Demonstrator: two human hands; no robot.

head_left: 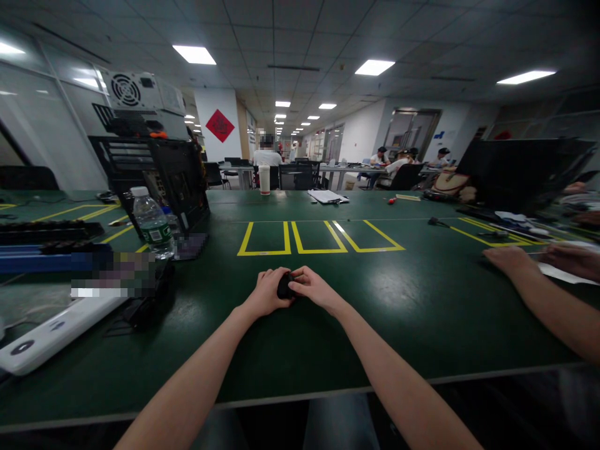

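Both of my hands meet on the green table (422,300) in front of me. My left hand (267,291) and my right hand (312,289) are closed around one small black object (284,286) held between them. Only a rounded dark part of it shows between the fingers; I cannot make out what it is. Three yellow taped rectangles (319,237) lie on the table just beyond my hands.
A water bottle (152,223) and a black rack (178,181) stand at the left, with a white device (51,334) near the front-left edge. Another person's arms (539,281) rest on the table at the right. A paper cup (264,179) stands at the far edge.
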